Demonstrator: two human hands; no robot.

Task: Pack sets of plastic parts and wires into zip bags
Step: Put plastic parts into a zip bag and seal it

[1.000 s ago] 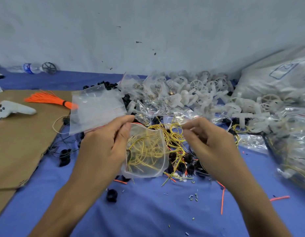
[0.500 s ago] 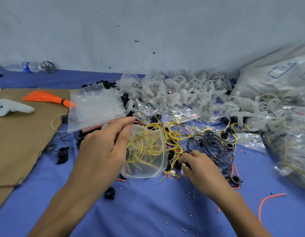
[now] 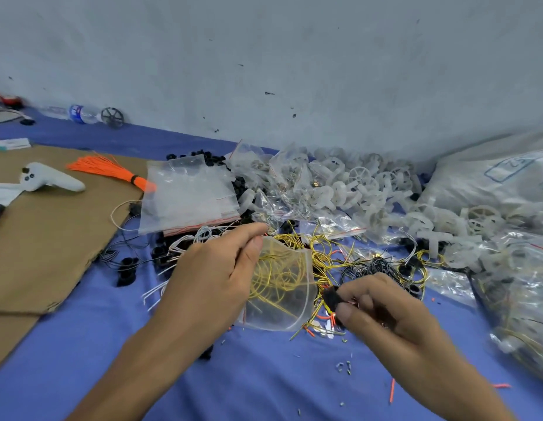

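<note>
The left hand [image 3: 214, 278] pinched the top edge of a zip bag [image 3: 290, 311] between thumb and forefinger, over the blue cloth [image 3: 264, 375]. Yellow wires [image 3: 276, 275] coiled inside the bag. Just right of it, the right hand [image 3: 382, 311] gripped a small black part [image 3: 331, 296] in its fingertips. White parts [image 3: 355, 186] lay piled near the wall, beside a stack of empty bags [image 3: 188, 196].

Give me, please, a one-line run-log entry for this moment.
left hand: holds zip bag with yellow wires inside | right hand: pinches black part beside the bag | stage: part not yet in bag
</note>
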